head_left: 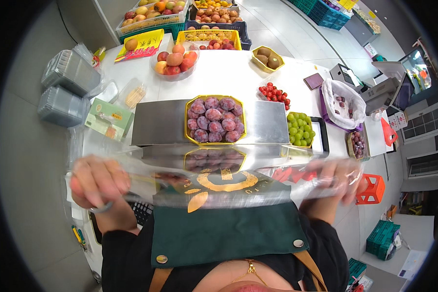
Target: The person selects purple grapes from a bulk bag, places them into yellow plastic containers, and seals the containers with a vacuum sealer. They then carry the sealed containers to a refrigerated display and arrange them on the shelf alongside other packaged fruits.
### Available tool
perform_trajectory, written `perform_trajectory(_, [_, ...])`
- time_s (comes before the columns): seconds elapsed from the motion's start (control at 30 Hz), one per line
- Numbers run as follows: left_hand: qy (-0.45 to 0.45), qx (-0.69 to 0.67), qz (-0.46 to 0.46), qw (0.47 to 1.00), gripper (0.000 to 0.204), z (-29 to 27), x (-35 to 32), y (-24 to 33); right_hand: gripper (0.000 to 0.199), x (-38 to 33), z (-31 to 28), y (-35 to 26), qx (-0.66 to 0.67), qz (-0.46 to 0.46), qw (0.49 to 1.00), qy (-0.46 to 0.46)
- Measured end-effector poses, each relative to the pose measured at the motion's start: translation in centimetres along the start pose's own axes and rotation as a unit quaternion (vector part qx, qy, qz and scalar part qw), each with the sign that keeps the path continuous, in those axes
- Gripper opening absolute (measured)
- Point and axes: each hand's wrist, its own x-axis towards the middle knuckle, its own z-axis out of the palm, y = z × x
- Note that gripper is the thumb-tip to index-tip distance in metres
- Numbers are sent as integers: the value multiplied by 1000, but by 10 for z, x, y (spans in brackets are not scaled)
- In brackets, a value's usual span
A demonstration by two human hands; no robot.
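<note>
A dark green apron (219,236) is worn by the person. In front of it, one clear, glossy film (219,177) is drawn out flat between two hands, and the tray beyond is mirrored in its surface. One end is gripped by the left hand (100,181), its fingers curled; the other is gripped by the right hand (333,180), which is blurred. Whether the tray is touched by the film cannot be told.

Just past the film, one yellow-rimmed tray (186,121) is set on a steel platform (267,121). It is filled with more than a dozen plums (214,115), purple-red and dusted with pale bloom. Green grapes (300,129) in one tray are placed at the platform's right end. Farther back on the white counter (170,90), one cluster of cherry tomatoes (275,95), three visible kiwis (273,62) in one tray and about seven peaches (174,59) in one bowl are displayed. Beyond, one yellow crate (209,35) is stocked with fruit.
</note>
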Motion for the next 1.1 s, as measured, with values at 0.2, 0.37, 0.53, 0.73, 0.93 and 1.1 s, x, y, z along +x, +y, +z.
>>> perform_trajectory(0.2, [255,368,-136,884,38,-129,103,-110,48,65,-114,108,-441,207,825,284])
perform_trajectory(0.37, [182,550,-314,752,34,-195,53,-190,39,11,-164,182,-548,420,691,215])
perform_trajectory(0.53, [111,617,-340,701,34,-202,4,-208,38,-26,-176,191,-624,456,635,4])
perform_trajectory(0.73, [-110,724,-244,635,47,-169,15,-195,48,-20,-158,187,-682,331,621,-199])
perform_trajectory(0.93, [38,338,-400,851,53,-127,20,-166,47,-21,-129,161,-357,453,816,36])
perform_trajectory(1.1, [277,219,-499,791,27,-135,9,-171,33,-40,-114,159,-317,561,750,150])
